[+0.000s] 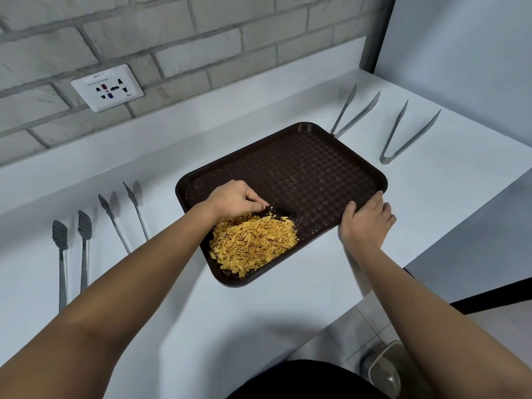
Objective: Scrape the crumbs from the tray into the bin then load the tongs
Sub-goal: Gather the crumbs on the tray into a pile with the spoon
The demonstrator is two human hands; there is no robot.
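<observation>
crumbs heaped at near-left corner of tray

left hand (236, 198) over the tray's left part, fingers curled narrow around a small dark scraper (277, 210); the tool's edge sits at the far side of the crumbs (253, 243). right hand (367, 220) clasps the tray's near-right rim, thumb lying on the tray floor, fingers over the edge.

tray (302, 168): dark brown, checkered, lies skewed on the white desk (187, 312). crumbs: yellow flakes in one heap at the near-left corner; fine specks scattered over the rest.

tongs: two pairs (72, 254) and (123, 217) on the desk left of the tray, two pairs (355, 110) and (408, 136) on the far right, all apart from the tray.

bin (387, 370): grey, on the floor at lower right, partly seen.

wall socket (107, 87) on the brick wall behind.
</observation>
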